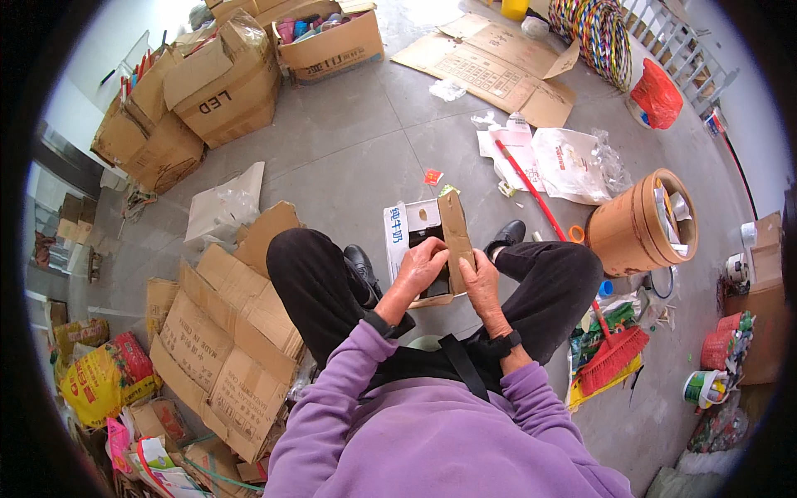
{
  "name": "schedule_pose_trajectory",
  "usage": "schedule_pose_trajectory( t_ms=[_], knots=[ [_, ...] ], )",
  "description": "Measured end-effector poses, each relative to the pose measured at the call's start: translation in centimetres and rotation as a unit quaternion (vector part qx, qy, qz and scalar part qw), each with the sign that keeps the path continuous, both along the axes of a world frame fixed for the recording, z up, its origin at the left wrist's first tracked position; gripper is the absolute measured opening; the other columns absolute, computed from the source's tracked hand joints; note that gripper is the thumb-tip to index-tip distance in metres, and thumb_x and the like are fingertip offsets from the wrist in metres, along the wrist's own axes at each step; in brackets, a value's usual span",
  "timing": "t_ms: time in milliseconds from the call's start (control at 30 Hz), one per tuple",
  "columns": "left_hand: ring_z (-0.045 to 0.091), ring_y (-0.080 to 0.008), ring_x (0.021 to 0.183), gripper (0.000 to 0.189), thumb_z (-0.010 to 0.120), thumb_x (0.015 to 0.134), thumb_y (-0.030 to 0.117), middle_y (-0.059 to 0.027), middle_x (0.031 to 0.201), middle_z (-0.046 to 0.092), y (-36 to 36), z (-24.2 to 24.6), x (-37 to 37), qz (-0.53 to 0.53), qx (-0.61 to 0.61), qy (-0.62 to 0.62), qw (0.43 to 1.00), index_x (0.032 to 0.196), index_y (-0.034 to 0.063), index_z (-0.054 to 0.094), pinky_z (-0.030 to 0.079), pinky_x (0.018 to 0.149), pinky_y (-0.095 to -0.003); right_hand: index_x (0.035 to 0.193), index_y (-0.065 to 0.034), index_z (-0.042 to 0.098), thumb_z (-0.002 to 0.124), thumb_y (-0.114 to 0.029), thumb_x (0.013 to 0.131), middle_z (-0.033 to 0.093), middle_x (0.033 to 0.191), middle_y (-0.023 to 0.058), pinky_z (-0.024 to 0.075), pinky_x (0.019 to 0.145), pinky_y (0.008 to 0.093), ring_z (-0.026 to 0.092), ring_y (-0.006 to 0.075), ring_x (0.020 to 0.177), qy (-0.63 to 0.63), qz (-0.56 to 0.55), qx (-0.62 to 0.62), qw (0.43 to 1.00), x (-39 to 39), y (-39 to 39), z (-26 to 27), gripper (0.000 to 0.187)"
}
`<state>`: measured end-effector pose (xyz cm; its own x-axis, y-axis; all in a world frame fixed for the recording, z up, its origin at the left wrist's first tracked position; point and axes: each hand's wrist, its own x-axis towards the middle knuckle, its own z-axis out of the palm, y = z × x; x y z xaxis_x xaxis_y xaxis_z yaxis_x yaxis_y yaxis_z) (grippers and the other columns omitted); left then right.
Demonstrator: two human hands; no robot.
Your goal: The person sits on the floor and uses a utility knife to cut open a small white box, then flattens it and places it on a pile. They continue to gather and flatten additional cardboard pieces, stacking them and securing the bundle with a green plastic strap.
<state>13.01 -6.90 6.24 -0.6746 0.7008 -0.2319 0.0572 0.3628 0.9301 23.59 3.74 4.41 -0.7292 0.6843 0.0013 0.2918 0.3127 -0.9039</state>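
A small white-and-brown cardboard carton (398, 249) stands on the floor between my feet, with its top open and a dark inside. My right hand (481, 286) grips the raised brown flap (456, 233) on the carton's right side, thumb on the near face. Over the opening, my left hand (424, 263) has its fingertips bent against the inner edge of that flap. Whether they pinch it is hidden. Blue writing marks the carton's left panel. Just beyond it lie a red packet (433, 177) and a green-and-white scrap (448, 190).
A red-handled broom (613, 361) lies to my right, beside a brown fibre drum (629, 230) holding papers. Flattened cardboard boxes (224, 348) are piled at my left. Plastic bags (570, 162) and a flattened carton (492, 68) lie ahead. Filled boxes (224, 93) stand far left.
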Motion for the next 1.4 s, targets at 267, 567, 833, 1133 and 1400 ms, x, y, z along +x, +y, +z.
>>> schedule_pose_trajectory(
  t_ms=[267, 567, 833, 1133, 1400],
  knots=[
    [0.046, -0.0333, 0.113, 0.061, 0.059, 0.079, 0.031, -0.0243, 0.122, 0.046, 1.5, -3.2, -1.1, -0.005, -0.081, 0.108, 0.991, 0.125, -0.0040, 0.041, 0.038, 0.094, -0.0364, 0.112, 0.0016, 0.052, 0.052, -0.018, 0.085, 0.062, 0.090, 0.0160, 0.0464, 0.073, 0.0305, 0.060, 0.0216, 0.082, 0.068, -0.014, -0.036, 0.997, 0.4, -1.7, 1.4, 0.033],
    [0.028, -0.0357, 0.127, 0.056, 0.062, 0.078, 0.021, -0.0252, 0.133, 0.033, 0.5, 1.7, -1.6, 0.100, 0.055, 0.246, 0.963, 0.125, -0.0010, 0.043, 0.024, 0.104, -0.0381, 0.108, 0.0021, 0.053, 0.056, -0.009, 0.083, 0.062, 0.094, 0.0182, 0.0479, 0.072, 0.0323, 0.062, 0.0262, 0.082, 0.119, 0.019, 0.060, 0.991, -1.3, -1.7, 6.0, 0.027],
    [0.037, -0.0328, 0.122, 0.029, 0.058, 0.076, 0.009, -0.0186, 0.126, 0.045, 0.2, 1.1, -3.7, 0.183, 0.192, 0.169, 0.949, 0.105, 0.0021, 0.059, 0.030, 0.101, -0.0396, 0.103, -0.0022, 0.056, 0.057, -0.001, 0.075, 0.060, 0.094, 0.0132, 0.0478, 0.072, 0.0374, 0.058, 0.0305, 0.083, 0.103, 0.106, 0.310, 0.939, -3.2, 0.6, 7.4, 0.028],
    [0.043, -0.0346, 0.113, 0.032, 0.058, 0.072, 0.010, -0.0168, 0.113, 0.053, 0.1, -7.5, -2.6, 0.229, 0.040, 0.247, 0.941, 0.103, 0.0021, 0.058, 0.036, 0.095, -0.0417, 0.106, -0.0090, 0.054, 0.055, -0.007, 0.077, 0.060, 0.087, 0.0104, 0.0479, 0.070, 0.0379, 0.057, 0.0287, 0.084, -0.017, 0.134, 0.317, 0.939, -3.0, 0.2, 1.0, 0.029],
    [0.042, -0.0330, 0.116, 0.034, 0.056, 0.075, 0.012, -0.0169, 0.113, 0.054, -2.3, -9.4, -2.0, 0.229, 0.046, 0.222, 0.947, 0.107, -0.0015, 0.055, 0.033, 0.098, -0.0412, 0.105, -0.0090, 0.054, 0.056, -0.008, 0.076, 0.060, 0.083, 0.0109, 0.0472, 0.066, 0.0401, 0.055, 0.0300, 0.076, -0.100, 0.181, 0.276, 0.939, -1.9, -0.6, -1.7, 0.030]
  ],
)
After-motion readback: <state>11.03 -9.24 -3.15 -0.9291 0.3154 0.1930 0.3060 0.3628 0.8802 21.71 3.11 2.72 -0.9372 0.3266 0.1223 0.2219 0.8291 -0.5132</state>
